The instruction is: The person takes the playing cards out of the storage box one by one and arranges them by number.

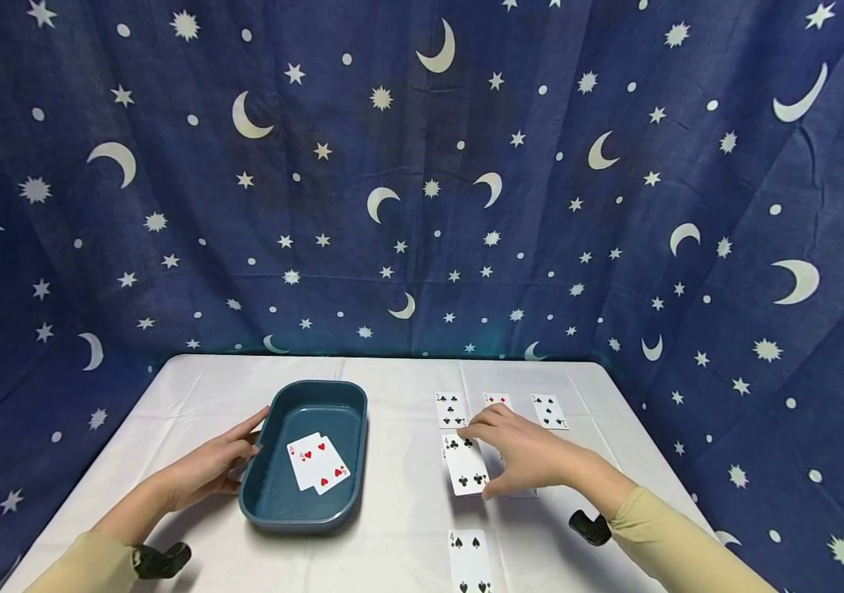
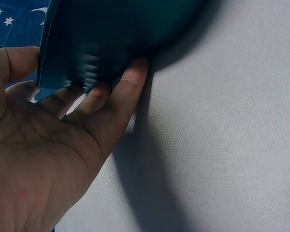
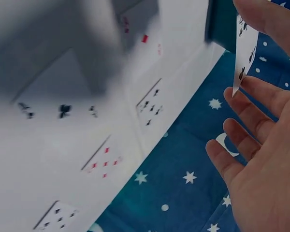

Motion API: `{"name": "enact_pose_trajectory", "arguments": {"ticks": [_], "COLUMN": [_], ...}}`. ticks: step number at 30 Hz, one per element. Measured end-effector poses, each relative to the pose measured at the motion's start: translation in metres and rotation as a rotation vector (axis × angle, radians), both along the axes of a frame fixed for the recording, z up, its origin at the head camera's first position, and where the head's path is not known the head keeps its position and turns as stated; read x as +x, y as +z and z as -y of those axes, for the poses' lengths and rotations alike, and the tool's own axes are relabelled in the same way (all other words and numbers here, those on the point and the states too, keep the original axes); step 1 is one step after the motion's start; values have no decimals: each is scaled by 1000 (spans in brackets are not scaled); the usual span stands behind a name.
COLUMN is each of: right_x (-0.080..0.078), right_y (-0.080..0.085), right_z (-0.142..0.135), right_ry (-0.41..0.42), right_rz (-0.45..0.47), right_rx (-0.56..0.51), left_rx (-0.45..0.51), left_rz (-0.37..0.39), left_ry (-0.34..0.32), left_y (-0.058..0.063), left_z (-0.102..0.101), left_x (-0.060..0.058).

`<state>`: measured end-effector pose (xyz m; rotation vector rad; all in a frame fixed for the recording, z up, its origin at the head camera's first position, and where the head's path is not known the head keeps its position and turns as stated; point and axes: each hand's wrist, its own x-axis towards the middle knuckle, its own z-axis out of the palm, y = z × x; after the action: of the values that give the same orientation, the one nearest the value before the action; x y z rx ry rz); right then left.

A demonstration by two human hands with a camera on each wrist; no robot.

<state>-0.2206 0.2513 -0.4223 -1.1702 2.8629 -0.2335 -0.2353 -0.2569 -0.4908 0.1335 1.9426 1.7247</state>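
My right hand (image 1: pixel 529 449) pinches a four of clubs playing card (image 1: pixel 464 468) between thumb and fingers, above the right side of the table. In the right wrist view this card (image 3: pixel 245 53) stands nearly edge-on between thumb and fingertips. My left hand (image 1: pixel 210 461) grips the left side of a dark blue-green tray (image 1: pixel 306 516), its fingers against the outside wall in the left wrist view. Two overlapping cards (image 1: pixel 321 463) with red hearts lie face up in the tray. Another card, mostly hidden, lies beneath my right hand.
A black-suited card (image 1: pixel 451 416), a red diamond card (image 1: pixel 497 400) and another black-suited card (image 1: pixel 549 412) form a row at the back right. The four of spades (image 1: pixel 470 564) lies nearer the front. A starry blue curtain (image 1: pixel 422 247) hangs behind the white-covered table (image 1: pixel 399 445).
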Motion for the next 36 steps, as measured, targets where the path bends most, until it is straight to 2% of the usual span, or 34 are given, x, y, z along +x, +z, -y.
{"name": "enact_pose_trajectory", "arguments": {"ticks": [7,14,20,36], "right_x": [21,40,55,85], "right_y": [-11,-20,-30,-58], "right_z": [-26,-50,-68,-94], "right_ry": [-19,-101,-134,-178], "right_rz": [-33,-3,10,94], "right_rx": [-16,-7,-8,-3], "left_rx": [3,-9,-12,-1], "left_rz": [-4,-5,-5,-6], "left_ry": [0,3,-7,-2], "left_y": [-1,-1,-2,-2], "left_z": [1,2,2,1], "left_x": [0,0,0,-1]}}
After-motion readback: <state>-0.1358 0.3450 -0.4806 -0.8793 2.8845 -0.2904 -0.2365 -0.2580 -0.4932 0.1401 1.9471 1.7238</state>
